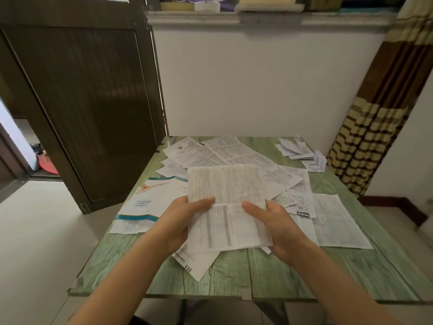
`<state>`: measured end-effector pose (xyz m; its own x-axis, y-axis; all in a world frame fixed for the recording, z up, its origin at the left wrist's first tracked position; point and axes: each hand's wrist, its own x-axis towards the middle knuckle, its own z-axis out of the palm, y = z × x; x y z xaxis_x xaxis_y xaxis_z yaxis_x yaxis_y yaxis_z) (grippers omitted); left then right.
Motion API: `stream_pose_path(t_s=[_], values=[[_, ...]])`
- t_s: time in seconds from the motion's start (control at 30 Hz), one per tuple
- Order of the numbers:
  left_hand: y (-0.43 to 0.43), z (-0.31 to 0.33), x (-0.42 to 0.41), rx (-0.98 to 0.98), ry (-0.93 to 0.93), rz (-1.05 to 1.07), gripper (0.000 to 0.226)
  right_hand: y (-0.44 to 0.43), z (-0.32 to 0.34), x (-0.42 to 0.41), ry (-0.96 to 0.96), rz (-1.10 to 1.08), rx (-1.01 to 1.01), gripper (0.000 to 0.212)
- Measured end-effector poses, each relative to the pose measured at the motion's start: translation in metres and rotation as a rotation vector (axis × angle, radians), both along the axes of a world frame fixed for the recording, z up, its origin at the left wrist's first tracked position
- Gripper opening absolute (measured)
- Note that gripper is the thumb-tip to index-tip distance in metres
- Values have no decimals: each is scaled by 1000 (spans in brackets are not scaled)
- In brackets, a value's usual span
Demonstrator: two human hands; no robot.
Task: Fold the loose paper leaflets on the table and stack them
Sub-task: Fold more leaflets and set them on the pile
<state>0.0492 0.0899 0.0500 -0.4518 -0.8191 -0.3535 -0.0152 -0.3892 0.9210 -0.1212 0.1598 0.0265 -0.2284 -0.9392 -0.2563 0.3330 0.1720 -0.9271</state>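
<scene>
I hold a printed white leaflet (228, 207) above the green table (293, 273), with a crease running across its middle. My left hand (185, 219) grips its left edge, thumb on top at the crease. On the right edge my right hand (274, 221) grips it the same way. Several loose unfolded leaflets (225, 151) lie spread over the table's middle and far side. A small stack of folded leaflets (295, 148) sits at the far right corner.
A glossy brochure with teal stripes (145, 205) lies at the table's left edge. A large sheet (337, 221) lies to the right. A dark wooden door (82, 102) stands open on the left and a striped curtain (375, 127) hangs at the right.
</scene>
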Motion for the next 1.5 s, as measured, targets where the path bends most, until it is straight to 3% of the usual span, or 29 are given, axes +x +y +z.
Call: stream_pose_path(t_s=[0.23, 0.33, 0.5, 0.67, 0.8, 1.03, 1.2, 1.5], values=[[9, 6, 2, 43, 31, -38, 21, 18, 12, -3, -49, 68, -24, 24], [15, 8, 0, -91, 32, 22, 32, 23, 12, -6, 30, -57, -88, 20], [27, 7, -4, -413, -26, 76, 76, 29, 13, -8, 138, -256, -159, 11], [37, 10, -4, -580, -80, -37, 36, 35, 12, -10, 221, -261, -248, 50], [37, 12, -3, -571, -108, -49, 39, 41, 16, -11, 315, -126, -272, 39], [39, 9, -4, -515, -56, 31, 61, 42, 14, -13, 286, -140, -277, 40], [39, 9, -7, -409, -1, 78, 24, 42, 11, -13, 290, -168, -271, 40], [36, 12, -8, -209, 133, 126, 20, 44, 12, -16, 280, -144, -277, 41]])
